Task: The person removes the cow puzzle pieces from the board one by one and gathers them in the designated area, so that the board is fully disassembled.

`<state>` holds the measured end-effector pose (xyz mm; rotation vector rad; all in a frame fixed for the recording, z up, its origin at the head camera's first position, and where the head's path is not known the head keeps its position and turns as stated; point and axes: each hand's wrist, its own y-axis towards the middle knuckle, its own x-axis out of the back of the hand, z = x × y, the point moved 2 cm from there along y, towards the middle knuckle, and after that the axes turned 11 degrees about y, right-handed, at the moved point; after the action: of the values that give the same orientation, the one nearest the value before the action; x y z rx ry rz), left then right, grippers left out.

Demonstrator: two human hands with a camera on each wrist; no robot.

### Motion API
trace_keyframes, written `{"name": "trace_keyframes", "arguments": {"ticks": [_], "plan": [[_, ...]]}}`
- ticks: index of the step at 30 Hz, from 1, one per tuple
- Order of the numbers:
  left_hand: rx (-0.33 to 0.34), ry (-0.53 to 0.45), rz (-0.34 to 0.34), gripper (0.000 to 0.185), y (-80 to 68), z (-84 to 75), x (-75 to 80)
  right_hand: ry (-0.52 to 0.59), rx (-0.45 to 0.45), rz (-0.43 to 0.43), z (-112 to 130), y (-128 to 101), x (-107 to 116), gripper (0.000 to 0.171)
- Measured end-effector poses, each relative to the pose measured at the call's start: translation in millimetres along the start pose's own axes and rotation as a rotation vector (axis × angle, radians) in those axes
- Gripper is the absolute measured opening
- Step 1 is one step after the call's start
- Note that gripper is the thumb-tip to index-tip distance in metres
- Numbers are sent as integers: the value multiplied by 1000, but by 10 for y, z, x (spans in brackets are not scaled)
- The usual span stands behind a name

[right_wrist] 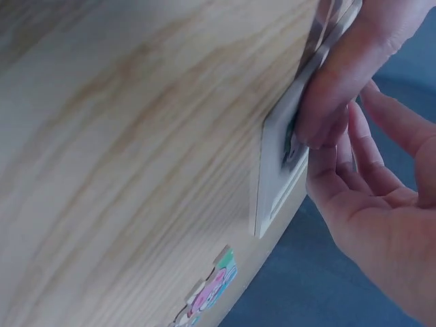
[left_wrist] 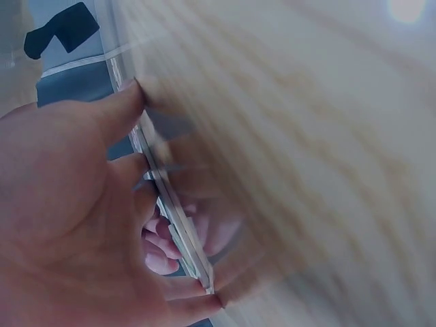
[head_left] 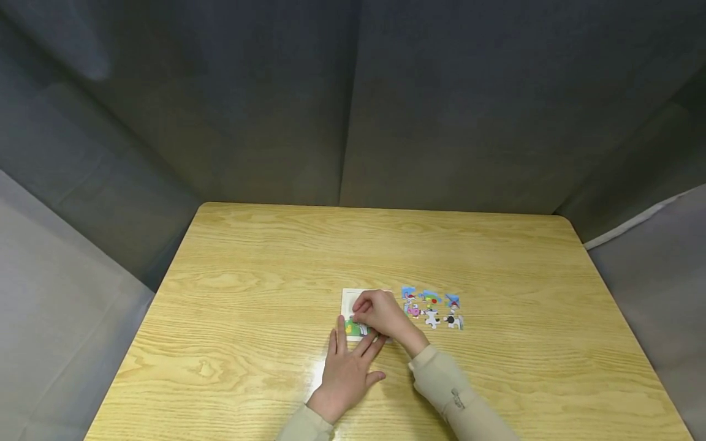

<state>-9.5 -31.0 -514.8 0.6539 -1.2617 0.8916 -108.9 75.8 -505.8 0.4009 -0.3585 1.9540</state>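
A small puzzle board (head_left: 346,300) with a pale frame lies on the table, and green and yellow picture pieces (head_left: 352,329) fill its near part. The left hand (head_left: 347,373) is spread flat, its straight fingertips resting on the board's near edge. The right hand (head_left: 382,313) reaches over the board from the right. Its thumb and bent fingers come together on a puzzle piece (head_left: 353,318), pinching it low against the board. Most of that piece is hidden by the fingers. In the right wrist view, a left finger (right_wrist: 340,88) hides part of the board (right_wrist: 272,170).
Right of the board lie several loose puzzle pieces (head_left: 432,318), some with blue, pink and red printing. All sit on a wood-grain table (head_left: 248,275). Dark curtains (head_left: 276,110) hang behind it.
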Motion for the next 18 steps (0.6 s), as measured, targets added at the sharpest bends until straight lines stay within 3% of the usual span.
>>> {"name": "trace_keyframes", "arguments": {"ticks": [18], "plan": [[1, -25, -15, 64, -5, 9, 13, 38, -38, 9, 34, 5, -44, 15]]}}
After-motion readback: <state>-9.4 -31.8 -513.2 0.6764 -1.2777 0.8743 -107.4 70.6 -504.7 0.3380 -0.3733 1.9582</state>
